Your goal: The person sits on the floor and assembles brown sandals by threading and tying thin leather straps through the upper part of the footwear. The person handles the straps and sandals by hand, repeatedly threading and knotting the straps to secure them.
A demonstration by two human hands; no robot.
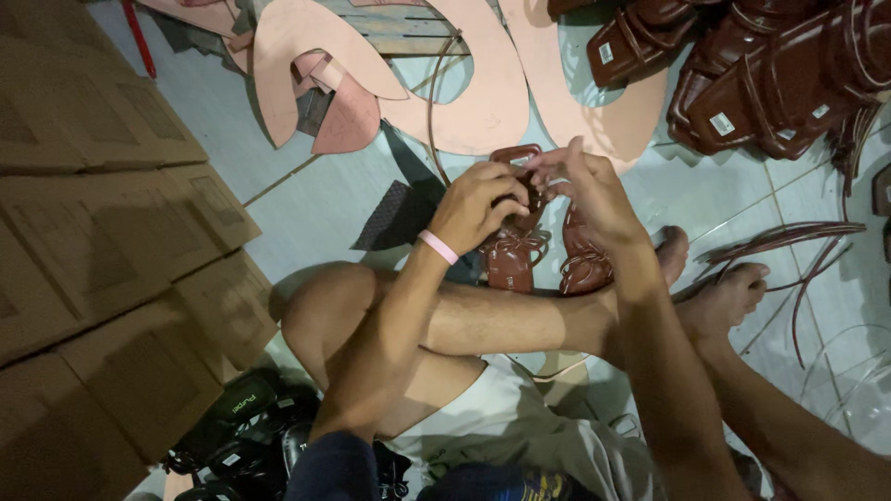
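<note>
Two hands meet over a brown strappy sandal (513, 243) at floor centre, head view. Left hand (475, 206), pink wristband (438, 247) on its wrist, grips the sandal's upper part with curled fingers. Right hand (594, 190) pinches a strap near the buckle loop, fingers narrow. A second matching sandal (585, 262) lies just beside it. Flattened brown cardboard boxes (102, 223) fill the left. Dark-red sandals with small white rectangular labels (721, 123) pile top right. Pink cut sheets (483, 83) lie above.
</note>
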